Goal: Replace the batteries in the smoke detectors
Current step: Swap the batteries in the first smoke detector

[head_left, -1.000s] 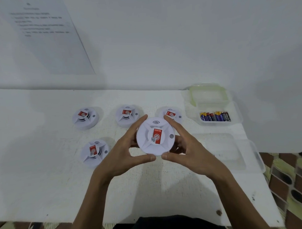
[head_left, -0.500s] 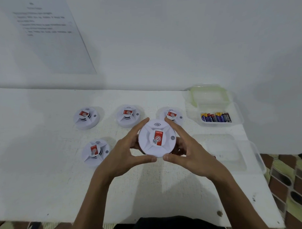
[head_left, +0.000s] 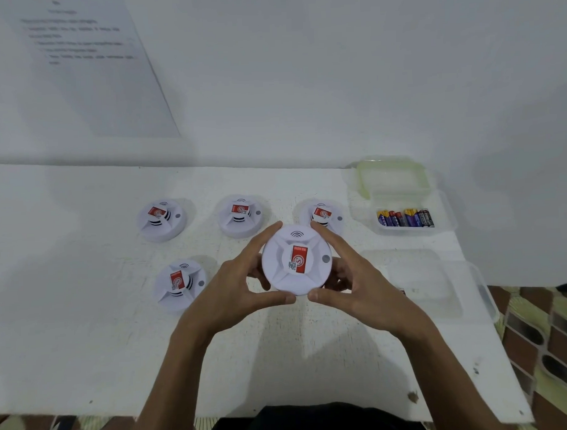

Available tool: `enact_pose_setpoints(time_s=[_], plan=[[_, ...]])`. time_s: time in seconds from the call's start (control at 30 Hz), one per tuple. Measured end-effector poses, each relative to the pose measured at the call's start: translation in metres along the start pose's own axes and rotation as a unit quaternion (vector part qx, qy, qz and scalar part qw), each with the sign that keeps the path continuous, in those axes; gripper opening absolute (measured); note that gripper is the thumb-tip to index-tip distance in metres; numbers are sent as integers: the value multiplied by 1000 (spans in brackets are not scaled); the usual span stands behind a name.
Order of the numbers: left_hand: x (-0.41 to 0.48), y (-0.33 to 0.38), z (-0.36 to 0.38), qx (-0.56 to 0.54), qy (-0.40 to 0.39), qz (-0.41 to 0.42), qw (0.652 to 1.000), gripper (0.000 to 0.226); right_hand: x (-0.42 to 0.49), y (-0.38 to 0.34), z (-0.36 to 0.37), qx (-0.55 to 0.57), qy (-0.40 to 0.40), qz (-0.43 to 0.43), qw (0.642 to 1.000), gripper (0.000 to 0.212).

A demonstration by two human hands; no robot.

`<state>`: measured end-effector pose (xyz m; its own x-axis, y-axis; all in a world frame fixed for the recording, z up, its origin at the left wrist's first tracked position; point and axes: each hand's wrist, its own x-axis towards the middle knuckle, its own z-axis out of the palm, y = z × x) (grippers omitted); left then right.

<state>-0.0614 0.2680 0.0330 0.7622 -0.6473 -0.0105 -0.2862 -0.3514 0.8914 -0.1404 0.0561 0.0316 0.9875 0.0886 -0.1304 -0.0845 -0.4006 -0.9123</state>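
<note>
A round white smoke detector with a red label is held above the table, face up, between my left hand and my right hand. Thumbs meet at its near rim and fingers wrap its far rim. Several more detectors rest on the table: one at back left, one at back middle, one at back right partly behind my fingers, and one at front left. A clear tray at the right holds several AA batteries.
The white table stands against a white wall with a printed sheet taped on it. A lidded clear box lies behind the battery tray. Another clear container sits at the right edge. Patterned floor tiles show beyond it.
Both hands have turned the held detector slightly, so its red label stands more upright. The view has shifted a little; the other detectors lie where they were.
</note>
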Motion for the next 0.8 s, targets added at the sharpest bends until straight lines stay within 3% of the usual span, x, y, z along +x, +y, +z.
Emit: enact_pose_setpoints(time_s=[0.8], plan=[[-1,-1,-2,-5,1,-2,1000,86,0,0,3,12,4,-2,1000,91]])
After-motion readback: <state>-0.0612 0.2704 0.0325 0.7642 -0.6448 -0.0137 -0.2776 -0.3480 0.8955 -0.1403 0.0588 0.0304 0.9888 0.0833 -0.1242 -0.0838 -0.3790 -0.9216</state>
